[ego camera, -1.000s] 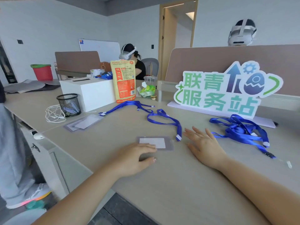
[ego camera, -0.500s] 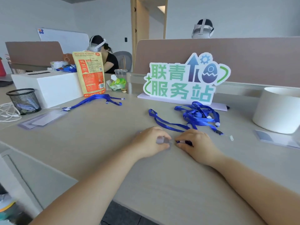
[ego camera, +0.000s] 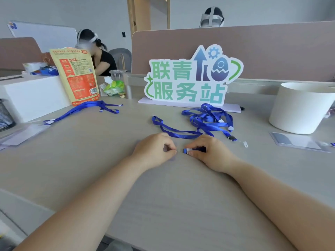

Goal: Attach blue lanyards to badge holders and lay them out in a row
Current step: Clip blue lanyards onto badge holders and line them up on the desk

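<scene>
My left hand (ego camera: 154, 150) lies on the table's middle with its fingers curled over a clear badge holder (ego camera: 172, 158), of which only a small corner shows. Close to its right, my right hand (ego camera: 210, 151) pinches the clip end of a blue lanyard (ego camera: 174, 132), whose strap loops away behind both hands. The clip tip sits a finger's width from my left fingertips. A tangled pile of blue lanyards (ego camera: 208, 118) lies further back. Another blue lanyard (ego camera: 87, 107) stretches out at the left.
A green sign on a base (ego camera: 188, 78) stands behind the pile. A white round tub (ego camera: 301, 107) and a clear badge holder (ego camera: 297, 141) are at the right. At the left are badge holders (ego camera: 21, 134), a white box (ego camera: 34, 95) and an orange pouch (ego camera: 76, 75).
My left hand went from resting flat by the badge holder to covering it. My right hand took up the lanyard's clip end. The camera view swung to the right and moved closer.
</scene>
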